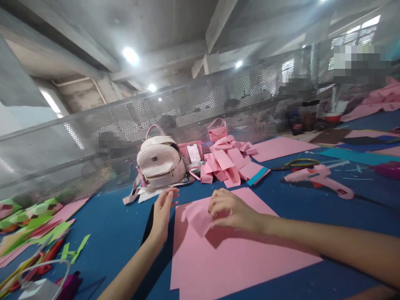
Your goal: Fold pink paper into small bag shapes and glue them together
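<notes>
Large pink paper sheets (243, 266) lie overlapped on the blue tabletop in front of me. My right hand (236, 212) is over them, its fingers and thumb closed on a small pink paper piece (197, 216). This piece is slightly blurred and angles to the left of the fingers. My left hand (164, 214) is held just off the sheets' left edge, fingers loosely bent and apart, with nothing in them. Beneath the left wrist, a flat black object (148, 227) is partly hidden.
Behind the sheets stand a pale pink backpack (159, 162) and a heap of pink strips (226, 162). A pink glue gun (321, 179) and scissors (296, 163) lie to the right. Green scraps (79, 248) and a white charger (40, 289) are on the left.
</notes>
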